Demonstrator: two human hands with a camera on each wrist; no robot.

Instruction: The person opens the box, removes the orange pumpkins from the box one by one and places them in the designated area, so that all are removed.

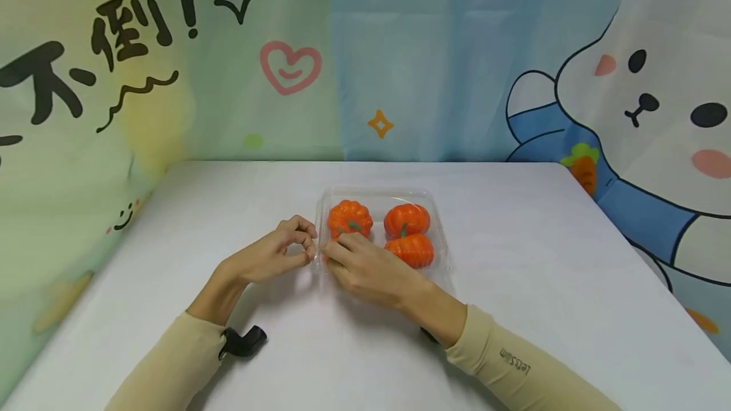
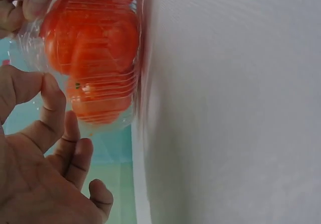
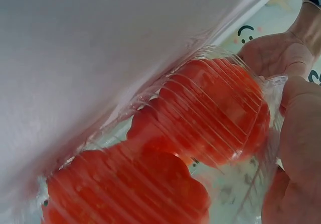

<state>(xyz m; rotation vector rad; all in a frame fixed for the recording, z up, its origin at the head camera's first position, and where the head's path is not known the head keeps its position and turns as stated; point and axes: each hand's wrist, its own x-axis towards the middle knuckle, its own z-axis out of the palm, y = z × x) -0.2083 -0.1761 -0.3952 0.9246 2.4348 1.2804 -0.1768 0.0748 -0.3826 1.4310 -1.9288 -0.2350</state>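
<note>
A clear plastic clamshell box point(image 1: 377, 195) stands on the table with several small orange pumpkins point(image 1: 407, 219) inside. Its ribbed side wall shows in both wrist views, with pumpkins point(image 3: 215, 108) pressed close behind it. At the box's left edge, my left hand point(image 1: 280, 252) pinches the plastic rim between thumb and index finger, its other fingers bent loosely in the left wrist view. My right hand point(image 1: 365, 271) reaches across the front of the box and grips the rim near its front left corner. That hand hides part of the front left pumpkin.
A white-covered table point(image 1: 542, 259) lies under the box. Behind it hangs a printed curtain point(image 1: 400, 56) with a cartoon rabbit and lettering. A black wrist camera point(image 1: 244, 341) sticks out from the left sleeve, just above the tabletop.
</note>
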